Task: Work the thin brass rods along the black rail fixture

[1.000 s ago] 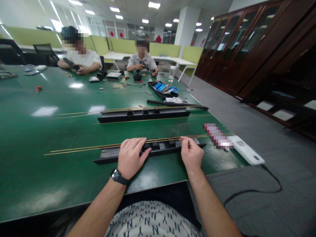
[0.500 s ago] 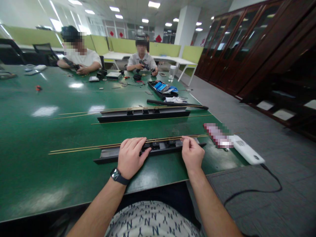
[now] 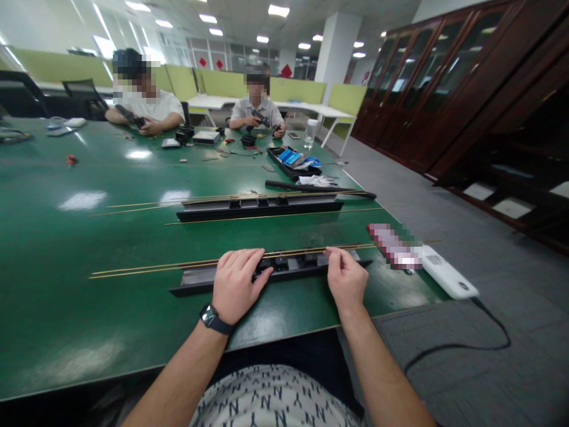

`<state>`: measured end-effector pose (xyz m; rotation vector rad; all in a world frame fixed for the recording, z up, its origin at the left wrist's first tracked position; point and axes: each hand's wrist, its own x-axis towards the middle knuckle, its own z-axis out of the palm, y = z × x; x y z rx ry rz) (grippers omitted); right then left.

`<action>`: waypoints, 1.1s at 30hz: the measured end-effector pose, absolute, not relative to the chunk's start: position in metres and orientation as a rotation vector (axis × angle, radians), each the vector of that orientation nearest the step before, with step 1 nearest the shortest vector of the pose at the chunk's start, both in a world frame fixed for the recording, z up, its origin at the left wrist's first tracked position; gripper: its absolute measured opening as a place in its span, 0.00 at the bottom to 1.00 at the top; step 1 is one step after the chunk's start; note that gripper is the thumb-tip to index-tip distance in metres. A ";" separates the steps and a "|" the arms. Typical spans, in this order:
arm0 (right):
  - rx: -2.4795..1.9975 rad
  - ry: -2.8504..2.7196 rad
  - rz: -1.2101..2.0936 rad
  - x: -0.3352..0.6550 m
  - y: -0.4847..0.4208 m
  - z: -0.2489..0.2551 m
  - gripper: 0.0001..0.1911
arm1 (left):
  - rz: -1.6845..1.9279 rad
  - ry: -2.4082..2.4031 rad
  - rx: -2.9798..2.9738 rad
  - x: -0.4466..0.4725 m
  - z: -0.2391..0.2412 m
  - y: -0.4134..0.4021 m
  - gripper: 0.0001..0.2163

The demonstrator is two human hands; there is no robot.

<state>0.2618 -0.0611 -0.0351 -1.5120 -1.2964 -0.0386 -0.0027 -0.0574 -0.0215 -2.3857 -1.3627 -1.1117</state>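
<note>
A long black rail lies on the green table close to its near edge. Thin brass rods run along the rail's far side and stick out well to the left. My left hand, with a dark watch on the wrist, rests flat on the rail left of its middle, fingers stretched out. My right hand is closed near the rail's right end, its fingertips pinching the brass rods there.
A second black rail with more brass rods lies farther back. A white power strip with a black cable hangs past the right corner. Beyond are a black tray, a water bottle and two seated people working. Dark wooden cabinets line the right.
The brass rods by the near rail have slid a little to the right in my right hand's pinch. My left hand has stayed flat on the rail.
</note>
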 end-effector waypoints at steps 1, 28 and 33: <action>-1.533 -1.274 -0.045 0.262 -0.061 -0.034 0.18 | -1.111 -1.362 -2.386 -0.003 -0.021 -0.057 0.16; -1.533 -1.283 -0.046 0.263 -0.061 -0.034 0.18 | -1.117 -1.351 -2.379 -0.002 -0.021 -0.057 0.15; -1.577 -1.210 -0.037 0.262 -0.061 -0.033 0.19 | -1.119 -1.353 -2.372 -0.002 -0.021 -0.057 0.16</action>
